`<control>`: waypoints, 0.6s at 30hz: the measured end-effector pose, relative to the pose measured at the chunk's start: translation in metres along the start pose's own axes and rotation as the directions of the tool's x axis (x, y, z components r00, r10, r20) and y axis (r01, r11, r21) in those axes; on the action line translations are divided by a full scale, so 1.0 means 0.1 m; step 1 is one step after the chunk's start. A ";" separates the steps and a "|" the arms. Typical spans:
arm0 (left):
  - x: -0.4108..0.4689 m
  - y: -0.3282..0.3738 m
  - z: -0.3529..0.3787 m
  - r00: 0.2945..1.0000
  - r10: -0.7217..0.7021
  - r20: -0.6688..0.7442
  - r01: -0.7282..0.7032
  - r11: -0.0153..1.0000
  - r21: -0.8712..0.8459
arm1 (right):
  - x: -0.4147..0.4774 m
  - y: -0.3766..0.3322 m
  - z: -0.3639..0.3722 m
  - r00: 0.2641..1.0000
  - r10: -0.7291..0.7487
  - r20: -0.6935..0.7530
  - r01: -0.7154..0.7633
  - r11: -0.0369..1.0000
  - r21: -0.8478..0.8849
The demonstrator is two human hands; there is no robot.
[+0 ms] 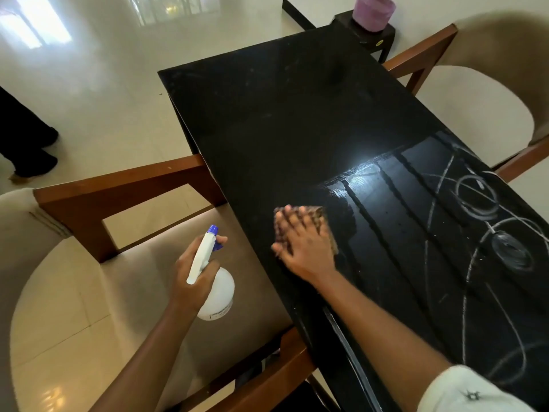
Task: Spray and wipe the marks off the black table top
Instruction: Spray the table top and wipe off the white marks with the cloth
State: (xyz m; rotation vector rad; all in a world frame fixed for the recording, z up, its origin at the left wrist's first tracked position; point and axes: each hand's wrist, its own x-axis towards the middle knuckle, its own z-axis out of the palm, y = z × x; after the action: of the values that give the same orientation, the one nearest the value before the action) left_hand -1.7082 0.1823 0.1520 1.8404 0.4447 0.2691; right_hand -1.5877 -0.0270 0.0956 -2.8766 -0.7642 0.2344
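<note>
The black table top (291,120) runs from the far middle to the near right. White chalk marks (481,203), loops and lines, cover its near right part, and wet streaks shine beside them. My right hand (300,245) lies flat with fingers spread on a brown checked cloth (325,221), pressing it onto the table near the left edge. My left hand (193,275) holds a white spray bottle (217,292) with a blue nozzle over the chair seat, left of the table.
A wooden chair with a beige seat (104,292) stands at the table's left side; another chair (475,99) stands at the right. A purple container (373,10) sits on a small dark stand beyond the far end. A person's dark legs (23,138) stand at the left on the tiled floor.
</note>
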 end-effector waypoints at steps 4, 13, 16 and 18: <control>-0.01 0.09 0.03 0.999 -0.009 -0.039 0.009 1.000 0.017 | -0.28 -0.30 0.09 0.984 -0.159 0.077 0.158 0.987 0.018; 0.25 0.33 0.08 0.997 -0.064 -0.047 0.065 0.998 0.021 | 0.25 1.00 -0.29 0.992 0.121 0.029 -0.119 0.991 -0.055; 0.32 0.39 0.09 0.997 -0.041 -0.071 0.045 0.998 0.051 | 0.39 1.33 -0.45 0.971 0.226 0.079 -0.222 0.973 -0.058; 0.34 0.49 0.10 0.995 -0.031 -0.098 0.036 0.998 0.051 | 0.37 1.23 -0.40 0.970 0.236 0.057 -0.232 0.971 -0.059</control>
State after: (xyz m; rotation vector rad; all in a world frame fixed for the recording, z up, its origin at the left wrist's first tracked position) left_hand -1.6653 0.1752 0.1943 1.8754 0.5547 0.3274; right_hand -1.4899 -0.1186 0.1074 -3.0205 -0.4440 0.3404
